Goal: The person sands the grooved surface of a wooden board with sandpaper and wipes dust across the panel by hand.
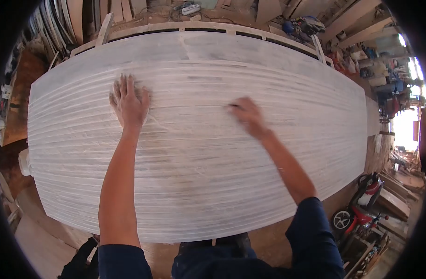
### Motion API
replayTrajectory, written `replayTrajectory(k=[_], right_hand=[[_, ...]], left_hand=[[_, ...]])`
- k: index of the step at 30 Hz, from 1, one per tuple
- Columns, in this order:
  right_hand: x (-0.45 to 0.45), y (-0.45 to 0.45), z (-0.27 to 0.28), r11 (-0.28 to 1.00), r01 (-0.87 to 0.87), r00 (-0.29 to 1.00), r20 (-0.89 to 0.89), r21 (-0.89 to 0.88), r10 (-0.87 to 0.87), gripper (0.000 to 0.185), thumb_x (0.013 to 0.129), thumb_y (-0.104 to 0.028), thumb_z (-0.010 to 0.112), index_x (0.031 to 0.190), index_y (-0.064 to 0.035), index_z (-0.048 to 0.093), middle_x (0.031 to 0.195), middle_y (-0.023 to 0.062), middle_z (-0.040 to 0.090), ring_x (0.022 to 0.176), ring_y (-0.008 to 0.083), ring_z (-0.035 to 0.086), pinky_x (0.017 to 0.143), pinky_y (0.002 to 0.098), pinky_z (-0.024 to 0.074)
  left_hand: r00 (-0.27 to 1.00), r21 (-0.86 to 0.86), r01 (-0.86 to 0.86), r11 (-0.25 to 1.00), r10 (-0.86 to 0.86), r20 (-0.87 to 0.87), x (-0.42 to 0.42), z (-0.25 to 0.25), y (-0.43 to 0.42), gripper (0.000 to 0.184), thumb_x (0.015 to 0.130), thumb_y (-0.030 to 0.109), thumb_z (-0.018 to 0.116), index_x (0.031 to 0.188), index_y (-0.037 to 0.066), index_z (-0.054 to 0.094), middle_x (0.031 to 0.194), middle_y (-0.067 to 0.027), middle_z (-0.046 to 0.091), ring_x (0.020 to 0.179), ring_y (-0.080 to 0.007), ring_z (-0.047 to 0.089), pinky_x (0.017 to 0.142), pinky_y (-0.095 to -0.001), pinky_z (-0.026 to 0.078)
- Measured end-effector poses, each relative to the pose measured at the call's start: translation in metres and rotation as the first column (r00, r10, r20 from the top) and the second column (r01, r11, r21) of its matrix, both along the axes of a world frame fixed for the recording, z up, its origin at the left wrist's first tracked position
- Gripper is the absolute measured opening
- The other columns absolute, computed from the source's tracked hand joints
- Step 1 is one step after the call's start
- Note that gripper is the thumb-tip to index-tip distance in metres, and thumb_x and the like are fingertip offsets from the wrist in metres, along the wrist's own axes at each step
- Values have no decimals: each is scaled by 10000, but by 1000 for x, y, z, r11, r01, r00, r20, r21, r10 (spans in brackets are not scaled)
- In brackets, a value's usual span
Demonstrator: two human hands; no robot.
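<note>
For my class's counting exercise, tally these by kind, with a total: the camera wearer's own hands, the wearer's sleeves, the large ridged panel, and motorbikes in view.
Left hand and right hand: 2
Dark blue sleeves: 2
Ridged whitish panel: 1
Red motorbike: 1
Total: 6

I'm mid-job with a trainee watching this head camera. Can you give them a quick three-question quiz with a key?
1. How is the bare left hand placed on the large, whitish, grooved panel?
A) clenched in a fist
B) laid flat, palm down
C) hooked under the edge

2. True or false: the red motorbike with a pale spoked wheel stands at the left side of the picture.

3. Which of the person's hands looks blurred?

Key: 1. B; 2. false, it stands at the right; 3. the right hand.
</note>
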State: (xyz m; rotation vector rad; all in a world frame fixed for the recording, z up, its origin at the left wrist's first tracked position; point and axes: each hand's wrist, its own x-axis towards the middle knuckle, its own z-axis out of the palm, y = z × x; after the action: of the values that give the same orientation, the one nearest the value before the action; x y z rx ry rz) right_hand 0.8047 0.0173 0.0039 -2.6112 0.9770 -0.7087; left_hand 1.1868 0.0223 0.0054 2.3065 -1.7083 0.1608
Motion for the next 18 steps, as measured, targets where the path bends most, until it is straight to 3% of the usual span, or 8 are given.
replayTrajectory(k=[1,4,6,7,9,11,14,18], right_hand=[[36,3,1,999,-21,1000,20,-50,22,297,791,0,688,1081,-65,687,1085,106,640,1064,308,582,918,424,500],[80,4,19,988,-38,998,45,152,32,286,807,-19,686,1088,-70,688,1106,107,650,1087,317,586,969,436,484],[38,-1,1,997,-22,999,27,-75,24,289,825,-27,680,1106,-87,698,1131,100,661,1111,314,588,1010,435,470],[5,1,4,996,36,999,33,-77,-34,331,743,51,698,1052,-64,728,1018,117,682,978,289,628,929,397,510],[-64,-2,16,992,107,994,33,-60,-106,244,724,39,714,948,-48,752,991,121,691,926,286,635,779,370,535],[-107,0,29,975,216,975,-34,-53,-218,283,729,51,717,986,-62,751,988,107,685,929,301,621,812,414,523],[-88,-5,9,990,132,991,-23,-41,-133,302,725,62,711,998,-64,742,999,109,676,922,305,610,805,415,521],[53,0,-3,997,-21,999,46,77,17,280,828,-5,630,1103,-31,680,1136,166,626,1117,357,561,1040,464,438]], left_hand=[[1000,19,-6,1000,6,-4,-2,2,0,626,953,474,482,1492,163,410,1591,-72,325,1489,-301,227,1203,-516,139],[1000,7,-3,1000,3,-5,2,-5,-1,630,953,480,481,1494,166,407,1596,-68,316,1492,-297,218,1205,-515,134],[1000,18,1,1000,0,-18,-1,0,-1,629,954,479,480,1495,167,404,1599,-66,310,1492,-296,218,1206,-515,134],[1000,33,-6,999,7,-30,-2,2,-1,628,956,478,479,1497,169,402,1601,-64,304,1492,-296,218,1207,-515,134],[1000,23,1,1000,-1,-22,-1,1,0,628,957,477,479,1499,171,397,1603,-62,300,1492,-294,218,1207,-516,135],[1000,14,-6,1000,6,-12,-1,1,-1,629,957,476,478,1502,173,392,1605,-61,297,1492,-293,219,1207,-516,136],[1000,30,-5,1000,5,9,-2,2,1,624,957,467,486,1500,175,394,1603,-63,300,1490,-294,222,1206,-517,138],[1000,52,-1,999,1,-4,-3,5,-1,622,950,452,511,1495,170,405,1600,-68,306,1488,-300,229,1201,-520,146]])
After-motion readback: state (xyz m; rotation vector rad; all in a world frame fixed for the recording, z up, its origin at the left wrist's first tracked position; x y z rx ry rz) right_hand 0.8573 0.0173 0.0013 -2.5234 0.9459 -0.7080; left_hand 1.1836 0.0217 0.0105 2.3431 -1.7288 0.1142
